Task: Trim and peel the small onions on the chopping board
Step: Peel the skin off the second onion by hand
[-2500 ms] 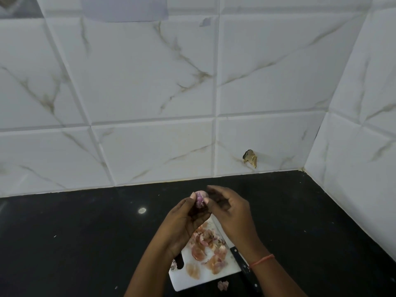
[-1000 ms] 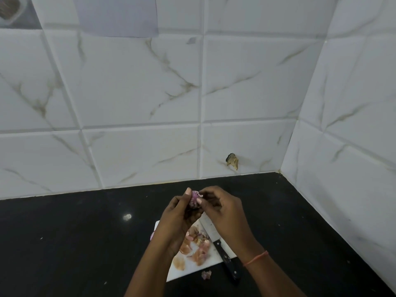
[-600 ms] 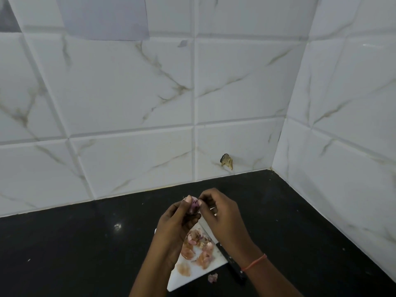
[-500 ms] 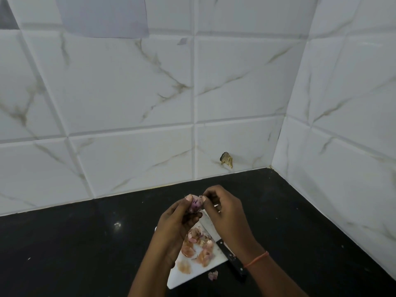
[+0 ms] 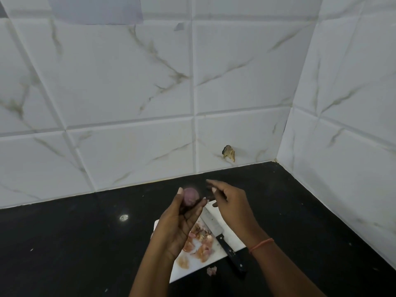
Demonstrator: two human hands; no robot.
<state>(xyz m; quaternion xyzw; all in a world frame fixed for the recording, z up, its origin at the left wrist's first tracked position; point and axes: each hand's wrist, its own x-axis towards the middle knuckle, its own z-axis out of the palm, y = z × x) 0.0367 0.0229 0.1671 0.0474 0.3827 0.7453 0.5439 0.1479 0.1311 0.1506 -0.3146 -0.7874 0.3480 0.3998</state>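
The black stone worktop (image 5: pixel 64 243) had wide bare room at its left. The white chopping board (image 5: pixel 232 237) sat near its front edge. The left hand (image 5: pixel 177 224) gripped a small purple onion (image 5: pixel 190 196). The right hand (image 5: pixel 232 205) was beside it, not touching, fingers loosely curled, pinching something too small to tell.

Small purple onion (image 5: pixel 190 196), peeled, held above white chopping board (image 5: pixel 194 267) w/ peel scraps (image 5: pixel 200 245) on it.

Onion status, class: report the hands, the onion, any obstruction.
Left hand grips onion. Right hand beside it, grip unclear. Knife idle on board.
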